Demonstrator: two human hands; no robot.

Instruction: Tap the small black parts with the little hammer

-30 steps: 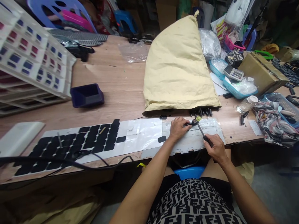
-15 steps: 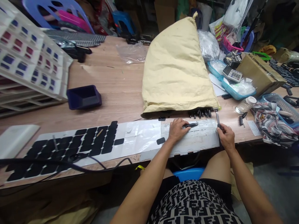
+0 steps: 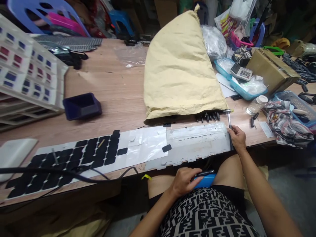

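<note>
Left hand (image 3: pixel 185 181), one: in front of the near edge of the tabletop (image 3: pixel 118 85), above a blue seat (image 3: pixel 206 180); fingers and thumb pinching a slim black piece (image 3: pixel 206 172), its far end pointing right and free; exact make too small to tell. Right hand (image 3: pixel 237 137), one: at the right end of a worn white board (image 3: pixel 197 141); fingers wrapped round the dark handle of a hammer (image 3: pixel 229 121), metal shaft pointing away from the body, yellow-tipped head just beside the lower right corner of a large pale-yellow bag (image 3: pixel 184 69); contact between head and tabletop impossible to tell. Along the near edge of the bag: a row of small black parts (image 3: pixel 207 116), partly covered. Board: flat, scuffed, streaked with dark marks, near side along the tabletop edge. To its left: white sheet (image 3: pixel 148 141), bearing rows of rounded black pads (image 3: pixel 112 149), with a thick black cable (image 3: pixel 61 172) passing over. Farther back: dark purple tray (image 3: pixel 84 114), slotted white rack (image 3: pixel 37 67) at the far left. Right of the hammer: loose black pieces (image 3: pixel 252 122), small white card (image 3: pixel 266 129), white-lidded transparent jar (image 3: pixel 256 106), crumpled patterned cloth (image 3: pixel 287 123). Behind these: blue baskets (image 3: pixel 247 96) with crumpled plastic (image 3: pixel 255 85), calculator (image 3: pixel 242 71) on top, brown cardboard box (image 3: pixel 273 70) just beside.
</note>
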